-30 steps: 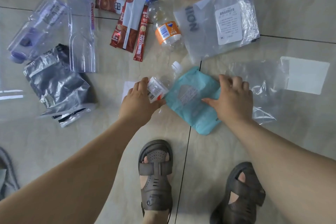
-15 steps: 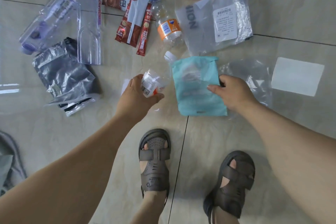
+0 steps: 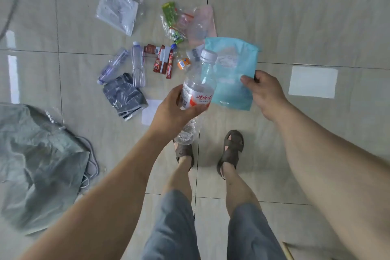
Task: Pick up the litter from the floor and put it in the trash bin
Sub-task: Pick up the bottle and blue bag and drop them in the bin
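Observation:
My left hand (image 3: pixel 171 110) grips a clear plastic bottle (image 3: pixel 199 82) with a white cap and red label, lifted well above the floor. My right hand (image 3: pixel 266 93) pinches the right edge of a teal plastic pouch (image 3: pixel 231 74), which hangs in the air beside the bottle. More litter lies on the tiles beyond: two clear bottles (image 3: pixel 138 65), red coffee sachets (image 3: pixel 162 61), a small orange-label bottle (image 3: pixel 182 62), a dark foil bag (image 3: pixel 123 94), a clear bag (image 3: pixel 117 10), green wrappers (image 3: pixel 171 17) and a pink bag (image 3: pixel 202 24). No trash bin is in view.
A crumpled grey-green drawstring bag (image 3: pixel 38 164) lies at the left on the floor. A white paper sheet (image 3: pixel 313 82) lies at the right and a smaller white slip (image 3: pixel 150 110) near my left hand. My sandalled feet (image 3: pixel 231 150) stand on the tiles below.
I have stood up, so the floor litter looks far smaller. Both hands have risen, the left lifting the bottle and the right lifting the teal pouch off the floor.

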